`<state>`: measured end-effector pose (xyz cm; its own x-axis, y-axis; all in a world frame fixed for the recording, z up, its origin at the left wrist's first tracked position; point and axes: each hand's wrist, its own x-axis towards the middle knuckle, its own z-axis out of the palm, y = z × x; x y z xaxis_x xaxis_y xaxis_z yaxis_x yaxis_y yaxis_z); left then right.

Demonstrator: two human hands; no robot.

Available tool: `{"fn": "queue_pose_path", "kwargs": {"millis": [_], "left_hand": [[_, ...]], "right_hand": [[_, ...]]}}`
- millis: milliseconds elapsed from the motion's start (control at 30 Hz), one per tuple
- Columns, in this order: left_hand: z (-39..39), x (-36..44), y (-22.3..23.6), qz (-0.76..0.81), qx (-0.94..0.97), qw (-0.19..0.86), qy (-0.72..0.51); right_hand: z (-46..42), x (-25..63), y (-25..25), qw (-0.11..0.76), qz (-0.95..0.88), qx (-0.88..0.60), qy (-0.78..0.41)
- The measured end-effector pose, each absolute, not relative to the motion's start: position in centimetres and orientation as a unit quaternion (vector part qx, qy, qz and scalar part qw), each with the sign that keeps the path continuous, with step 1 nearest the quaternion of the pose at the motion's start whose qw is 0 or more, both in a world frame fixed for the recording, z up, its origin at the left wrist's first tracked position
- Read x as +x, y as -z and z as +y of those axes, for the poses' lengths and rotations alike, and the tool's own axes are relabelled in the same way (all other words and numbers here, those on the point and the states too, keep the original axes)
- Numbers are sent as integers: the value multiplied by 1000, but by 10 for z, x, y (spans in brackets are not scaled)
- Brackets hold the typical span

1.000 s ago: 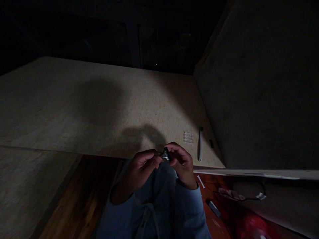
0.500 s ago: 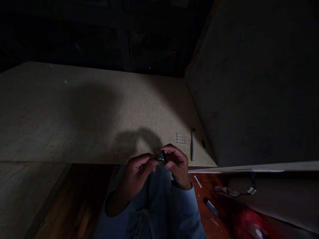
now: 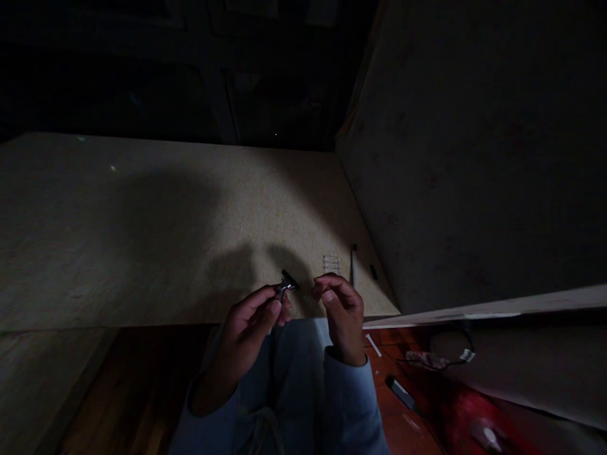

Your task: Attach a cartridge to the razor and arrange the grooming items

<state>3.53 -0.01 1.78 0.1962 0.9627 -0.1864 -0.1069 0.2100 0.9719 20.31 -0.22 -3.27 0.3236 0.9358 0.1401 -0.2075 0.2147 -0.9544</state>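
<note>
My left hand (image 3: 251, 319) grips a razor (image 3: 286, 284) between thumb and fingers. The razor's dark, T-shaped head and shiny neck stick out above the fingertips, tilted to the right; most of the handle is hidden in the hand. To the right of it, apart from the razor, my right hand (image 3: 342, 309) is closed, with its thumb bent against the curled fingers. Whatever it may hold is too dark and small to make out. Behind the right hand, a row of small clear pieces (image 3: 331, 264) and a slim white stick with a dark tip (image 3: 354, 265) lie on the tabletop.
The pale tabletop (image 3: 265, 202) meets an upright panel (image 3: 455, 189) on the right. A small black piece (image 3: 374, 272) lies beside that panel. On the reddish floor are a white strip (image 3: 374, 345), a dark-and-grey object (image 3: 401, 393) and a red bag (image 3: 455, 420).
My hands have moved apart. The right hand has left the razor's head, and the left hand has drawn the razor leftward and turned it. The view has shifted slightly.
</note>
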Motion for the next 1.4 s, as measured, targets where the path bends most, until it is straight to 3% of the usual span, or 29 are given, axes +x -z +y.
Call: {"fn": "queue_pose_path", "kwargs": {"millis": [300,500,767,1100,1400], "left_hand": [[22,91,0,457,373,617,-522],[29,120,5,470,426,577,-514],[60,124,28,506,530,516,-443],[101,121,56,591,657,358,-302],[97,141,56,623,677,312,-236]], "right_hand": [[-8,211,10,509,-565,-543,-357],[-12,226,12,494,-569,-581,-307],[-2,227,36,490,-511,-649,-278],[-8,263,55,448,-458,-740,-202],[-7,290,64,324,-526,-768,-166]]}}
